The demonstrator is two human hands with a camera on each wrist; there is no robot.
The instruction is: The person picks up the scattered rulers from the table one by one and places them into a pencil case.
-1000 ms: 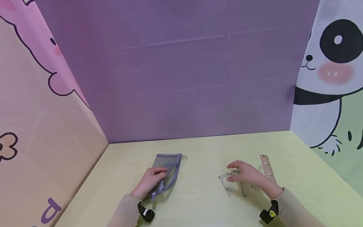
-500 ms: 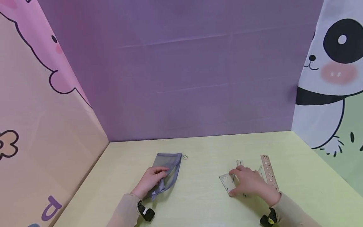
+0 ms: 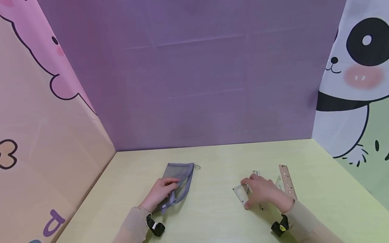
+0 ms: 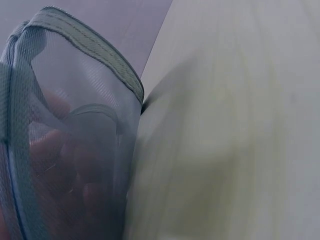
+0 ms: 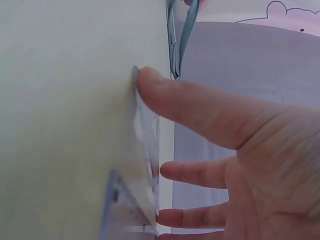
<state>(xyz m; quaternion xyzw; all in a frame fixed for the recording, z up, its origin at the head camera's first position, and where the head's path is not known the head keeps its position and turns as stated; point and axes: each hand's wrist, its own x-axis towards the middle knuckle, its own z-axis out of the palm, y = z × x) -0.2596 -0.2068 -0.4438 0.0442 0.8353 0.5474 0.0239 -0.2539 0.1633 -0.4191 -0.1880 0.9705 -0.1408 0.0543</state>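
Note:
My left hand (image 3: pixel 161 193) holds a grey-purple mesh zip pouch (image 3: pixel 181 170), its thumb and fingers pinching one side. Through the mesh in the left wrist view, fingers show behind the pouch (image 4: pixel 95 130). On the right, my right hand (image 3: pixel 265 191) spans a clear plastic set square (image 3: pixel 240 194), thumb at its near corner and fingertips along its far edge. The thumb (image 5: pixel 195 107) meets the plastic edge in the right wrist view. Under the palm a clear straight ruler (image 3: pixel 256 172) is partly hidden.
A pinkish ruler with cut-outs (image 3: pixel 287 179) lies right of the right hand, beside another clear set square (image 3: pixel 279 184) mostly covered by that hand. The pale table (image 3: pixel 212 189) meets a purple backdrop (image 3: pixel 194 84) behind. Printed cloth panels stand at both sides.
My right hand has come down from above the clear set square, and its thumb and fingers now meet its edges. The left hand stays on the pouch.

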